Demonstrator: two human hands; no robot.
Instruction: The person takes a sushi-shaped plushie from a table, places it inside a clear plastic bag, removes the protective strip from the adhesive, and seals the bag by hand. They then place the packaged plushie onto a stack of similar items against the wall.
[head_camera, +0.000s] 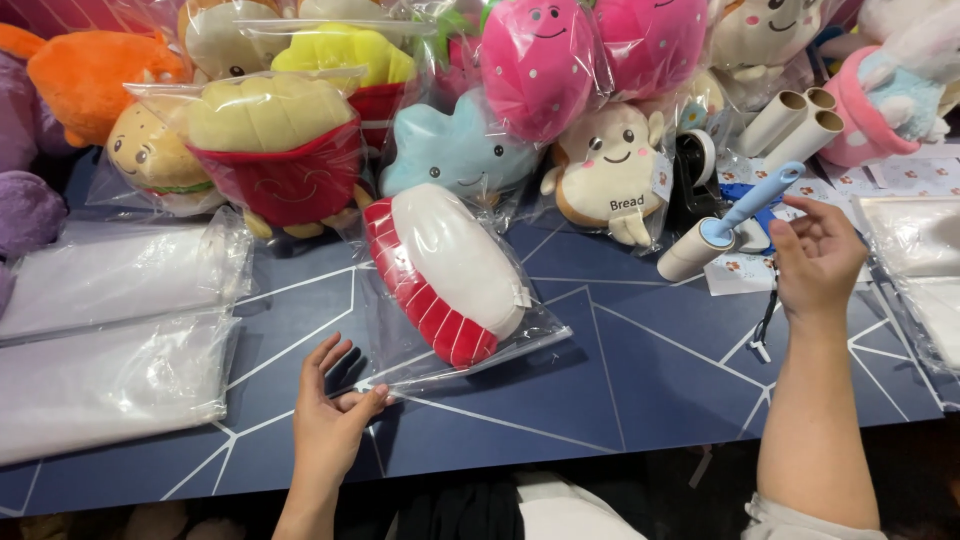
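Note:
A red-and-white plush toy (445, 275) lies in a clear plastic bag (530, 335) on the dark blue table (620, 380). My left hand (328, 415) pinches the bag's near left corner between thumb and fingers. My right hand (818, 260) hovers at the right with fingers loosely curled and nothing in it. Just left of that hand lies a lint roller (722, 228) with a blue handle; hand and roller are apart.
Bagged plush toys crowd the back: a fries toy (280, 150), a blue cloud (455, 150), a pink strawberry (540, 65), a bread toy (610, 165). Stacks of clear bags (110, 330) lie at left, more bags (915, 235) at right. Cardboard tubes (795, 120) and a tape dispenser (695, 165) stand behind the roller.

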